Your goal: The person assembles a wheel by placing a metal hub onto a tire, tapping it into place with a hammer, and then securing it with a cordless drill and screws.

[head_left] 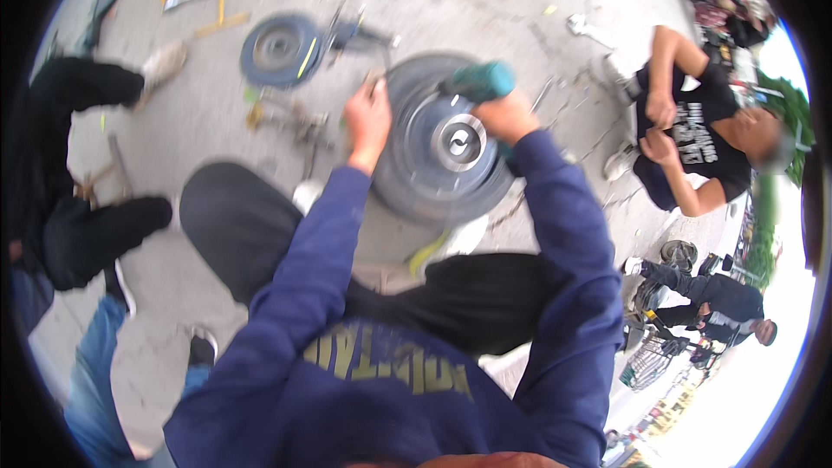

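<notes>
In front of my knees a wheel with a black tyre lies flat on the ground, a round hub at its middle. My right hand is closed around a teal power drill, held over the far right part of the wheel; its dark nose points left. At the tyre's left edge my left hand has its fingers pinched together. A thin dark piece shows by those fingertips, too blurred to name.
Past my left hand lies a smaller wheel, with metal parts nearer me. A wrench and yellow-handled tools lie farther off. One person is at the right; other people's legs are at the left.
</notes>
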A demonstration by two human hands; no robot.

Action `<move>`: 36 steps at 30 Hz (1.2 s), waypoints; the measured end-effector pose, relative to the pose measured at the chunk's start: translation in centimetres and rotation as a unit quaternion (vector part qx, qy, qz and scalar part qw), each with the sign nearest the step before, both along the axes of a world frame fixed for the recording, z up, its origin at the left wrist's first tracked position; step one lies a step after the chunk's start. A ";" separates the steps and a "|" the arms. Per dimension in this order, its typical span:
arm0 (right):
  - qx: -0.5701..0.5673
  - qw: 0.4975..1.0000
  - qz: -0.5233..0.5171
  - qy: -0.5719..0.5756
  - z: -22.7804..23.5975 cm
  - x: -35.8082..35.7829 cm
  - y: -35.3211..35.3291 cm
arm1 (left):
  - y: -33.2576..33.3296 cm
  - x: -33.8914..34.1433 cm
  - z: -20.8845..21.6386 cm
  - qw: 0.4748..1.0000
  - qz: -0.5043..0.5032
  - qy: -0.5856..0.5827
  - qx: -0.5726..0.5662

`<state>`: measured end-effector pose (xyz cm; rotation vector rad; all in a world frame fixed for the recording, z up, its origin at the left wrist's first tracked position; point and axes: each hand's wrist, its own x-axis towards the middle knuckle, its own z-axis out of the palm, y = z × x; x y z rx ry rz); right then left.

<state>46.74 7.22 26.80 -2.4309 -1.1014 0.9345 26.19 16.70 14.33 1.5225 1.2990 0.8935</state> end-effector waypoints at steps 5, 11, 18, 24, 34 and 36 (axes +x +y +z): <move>-0.125 0.992 0.007 -0.026 3.5 -1.9 3.3 | 1.0 -1.0 -1.4 0.998 0.057 -0.040 -0.004; -0.109 0.993 -0.027 -0.037 4.1 -1.5 2.1 | 1.2 0.0 -2.4 0.993 0.047 -0.107 -0.022; -0.106 0.993 -0.004 -0.043 3.0 -1.4 2.6 | 2.6 -1.2 -4.1 0.962 0.062 -0.225 -0.142; -0.131 0.991 -0.009 -0.034 2.4 -1.1 3.1 | 2.3 -1.8 -1.1 0.898 0.064 -0.320 -0.295; -0.126 0.991 0.006 -0.045 2.2 -1.0 3.0 | 2.3 -1.7 -1.5 0.908 0.062 -0.305 -0.281; -0.133 0.990 0.005 -0.048 2.7 -1.3 3.1 | 2.2 -1.7 -1.2 0.906 0.069 -0.304 -0.285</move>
